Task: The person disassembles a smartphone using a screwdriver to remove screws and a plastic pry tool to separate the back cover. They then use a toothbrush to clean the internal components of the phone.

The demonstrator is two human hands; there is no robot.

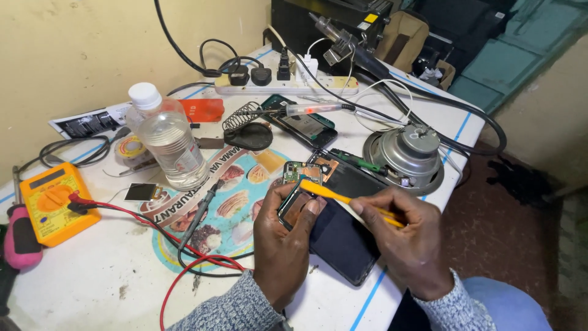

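Right hand [409, 245]: yellow pry tool [343, 197] pointing upper-left.

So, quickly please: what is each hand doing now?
Left hand: closed, holding the opened phone.
Right hand: closed, holding the yellow tool.

A white work table [92, 288] edged with thin blue lines stands against a cream wall, crowded with repair clutter. At its centre lies a round printed food mat [236, 205], with a clear plastic bottle with a white cap [164, 136] upright on its upper edge. To the left sit an orange multimeter [52, 202], its red and black test leads [184, 245] trailing across the mat, and a pink-handled screwdriver [21, 236]. Along the back runs a white power strip [285, 84] loaded with black plugs. A grey metal loudspeaker cone [407, 156] rests at the right edge, beside an opened dark smartphone [337, 230] lying flat.
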